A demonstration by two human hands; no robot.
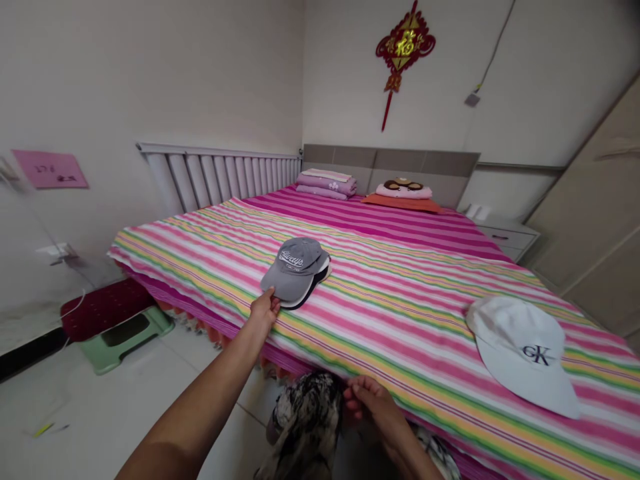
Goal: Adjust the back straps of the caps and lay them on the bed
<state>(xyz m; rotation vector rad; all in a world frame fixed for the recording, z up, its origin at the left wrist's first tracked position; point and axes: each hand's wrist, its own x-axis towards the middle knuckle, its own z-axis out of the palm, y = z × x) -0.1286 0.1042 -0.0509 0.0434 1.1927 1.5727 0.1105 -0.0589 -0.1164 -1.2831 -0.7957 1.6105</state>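
My left hand point(265, 307) pinches the front brim of a grey baseball cap point(296, 265) with white lettering. That cap sits on top of other caps; a white edge and a dark brim point(306, 297) show beneath it. The stack rests on the striped bedsheet point(380, 307) near the bed's front edge. My right hand point(373, 400) is beside my knee, below the bed's edge, with fingers curled and nothing visible in them. Apart from the stack, a white baseball cap point(520, 350) with dark letters lies at the right, its brim toward me.
Folded purple bedding point(327, 185) and a pink and orange pile point(403, 195) lie by the headboard point(425, 170). A white radiator point(215, 175) runs along the left wall. A green stool point(123, 340) stands at left; a nightstand point(510, 237) is at the far right.
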